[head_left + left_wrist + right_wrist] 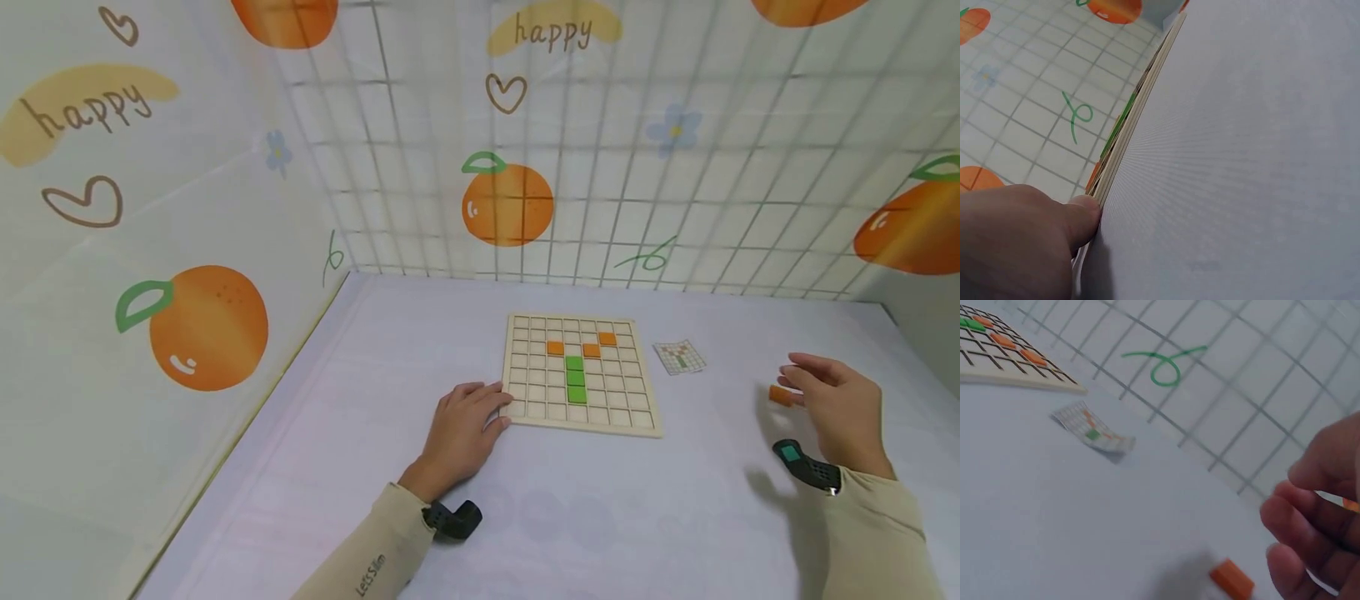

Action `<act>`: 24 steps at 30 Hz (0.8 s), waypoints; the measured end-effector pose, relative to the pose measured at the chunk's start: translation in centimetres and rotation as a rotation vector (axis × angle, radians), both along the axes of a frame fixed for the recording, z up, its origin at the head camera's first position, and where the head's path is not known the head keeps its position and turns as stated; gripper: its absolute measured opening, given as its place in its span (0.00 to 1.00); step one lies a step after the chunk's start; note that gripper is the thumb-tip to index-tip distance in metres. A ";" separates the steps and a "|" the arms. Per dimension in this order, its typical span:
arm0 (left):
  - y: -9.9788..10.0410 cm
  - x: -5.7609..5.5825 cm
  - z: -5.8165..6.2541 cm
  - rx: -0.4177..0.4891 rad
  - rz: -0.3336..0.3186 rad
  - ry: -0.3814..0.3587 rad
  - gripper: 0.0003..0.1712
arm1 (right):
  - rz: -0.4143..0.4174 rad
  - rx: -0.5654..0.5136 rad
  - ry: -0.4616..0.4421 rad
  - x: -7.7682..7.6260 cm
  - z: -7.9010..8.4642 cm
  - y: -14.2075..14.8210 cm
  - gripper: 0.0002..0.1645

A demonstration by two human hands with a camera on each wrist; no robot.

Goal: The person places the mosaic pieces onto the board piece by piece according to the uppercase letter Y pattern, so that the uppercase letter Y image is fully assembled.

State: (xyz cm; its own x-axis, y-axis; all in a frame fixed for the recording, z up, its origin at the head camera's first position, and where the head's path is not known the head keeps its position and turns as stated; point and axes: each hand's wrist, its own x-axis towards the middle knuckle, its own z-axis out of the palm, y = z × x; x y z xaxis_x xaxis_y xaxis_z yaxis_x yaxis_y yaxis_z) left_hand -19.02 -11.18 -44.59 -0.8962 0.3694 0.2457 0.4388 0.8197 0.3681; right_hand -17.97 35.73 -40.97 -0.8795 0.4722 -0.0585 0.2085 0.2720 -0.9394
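Note:
A wooden grid board lies on the table in the head view. Three green tiles form a column on it, and three orange tiles sit farther back. At the board's near left corner rests my left hand, its fingertips on the edge; the left wrist view shows the thumb against the board's side. Off to the right, my right hand hovers with loosely bent fingers. Close by its fingertips is a loose orange tile, which in the right wrist view appears just apart from the fingers.
A small, slightly curled paper card with a printed grid pattern lies right of the board. Behind the table hangs a printed fabric wall, and another wall borders the left side.

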 end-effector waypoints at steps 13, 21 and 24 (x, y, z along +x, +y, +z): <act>0.1 0.0 0.0 -0.004 0.000 0.006 0.19 | -0.009 0.205 -0.194 1.2 -2.5 3.3 0.43; 0.0 0.0 0.1 -0.003 -0.001 0.009 0.19 | 0.111 0.386 -0.193 0.9 -3.2 3.2 0.40; 0.1 -0.1 0.1 -0.008 -0.002 0.009 0.19 | 0.143 0.458 -0.188 0.8 -3.1 3.0 0.38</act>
State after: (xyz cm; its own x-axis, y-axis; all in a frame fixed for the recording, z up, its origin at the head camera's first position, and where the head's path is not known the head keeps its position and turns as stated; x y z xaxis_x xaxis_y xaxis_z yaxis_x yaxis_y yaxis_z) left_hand -19.08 -11.12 -44.52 -0.8933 0.3729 0.2509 0.4435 0.8217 0.3578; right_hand -17.12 38.75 -44.04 -0.9314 0.3621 -0.0377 0.2933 0.6849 -0.6670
